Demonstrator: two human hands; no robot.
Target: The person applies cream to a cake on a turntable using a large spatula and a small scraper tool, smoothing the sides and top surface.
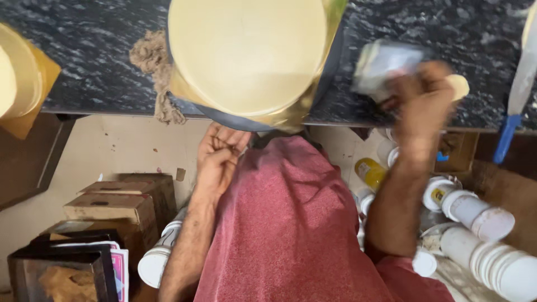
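Observation:
A pale yellow round disc [247,53] lies on a gold square board [291,114] at the front edge of a dark marbled counter [95,61]. My left hand [219,151] hangs palm up just below the counter edge, fingers loosely curled, holding nothing. My right hand [422,100] is raised at the counter edge to the right of the disc. It is shut on a blurred white and grey item [383,64], perhaps a small packet or container. A small pale round piece [460,85] shows beside that hand.
A tuft of brown fibre [156,72] lies left of the disc. Another gold board [19,84] sits at far left. A blue-handled white tool [517,100] lies at right. Cardboard boxes [120,204] and several white jars [475,218] stand on the floor below.

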